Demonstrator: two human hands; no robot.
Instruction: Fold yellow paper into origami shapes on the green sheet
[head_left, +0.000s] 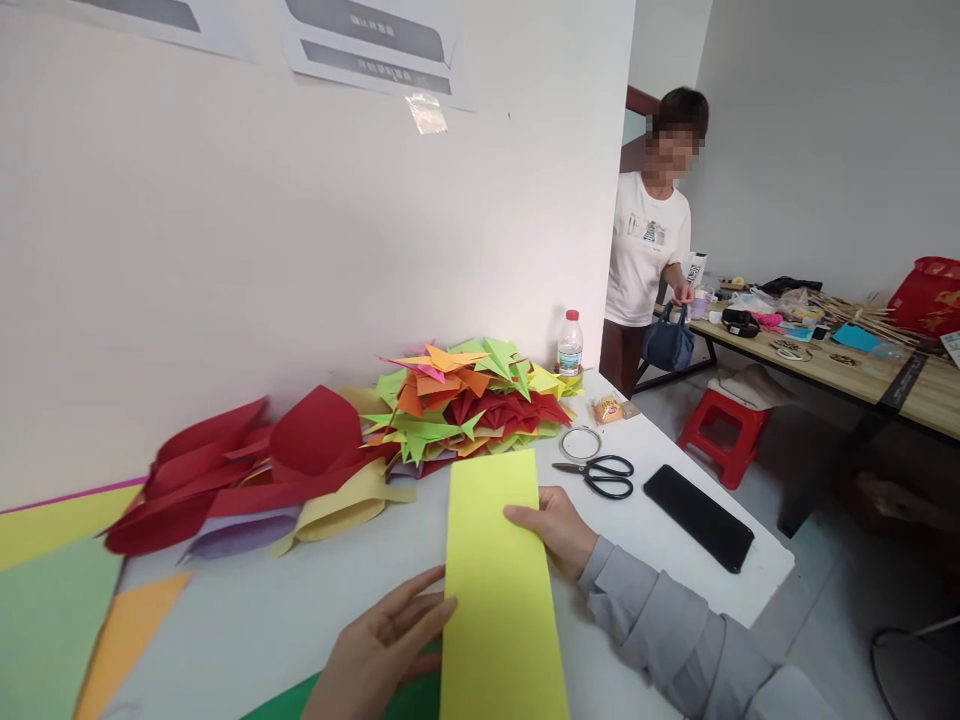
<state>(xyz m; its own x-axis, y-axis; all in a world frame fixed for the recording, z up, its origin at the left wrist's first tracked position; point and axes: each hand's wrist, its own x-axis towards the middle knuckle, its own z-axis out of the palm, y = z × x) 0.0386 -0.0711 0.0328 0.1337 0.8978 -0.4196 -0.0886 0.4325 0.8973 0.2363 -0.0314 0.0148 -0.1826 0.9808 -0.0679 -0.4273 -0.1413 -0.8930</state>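
A long yellow-green paper strip (499,590) lies lengthwise on the white table (255,620) in front of me. My left hand (382,645) rests flat with fingers stretched out, its fingertips touching the strip's left edge. My right hand (555,528), in a grey sleeve, lies on the strip's right edge near the far end, thumb on top of the paper. Beyond the strip sits a heap of folded paper shapes (465,400) in green, orange, red and yellow.
Curled red, yellow and lilac sheets (247,470) lie at left, flat coloured sheets (52,600) beyond. Black scissors (600,475), a tape ring (580,442), a black phone (697,517) and a water bottle (570,343) sit right. A person (649,240) with a bag stands by a cluttered wooden table (840,365) and red stool (724,425).
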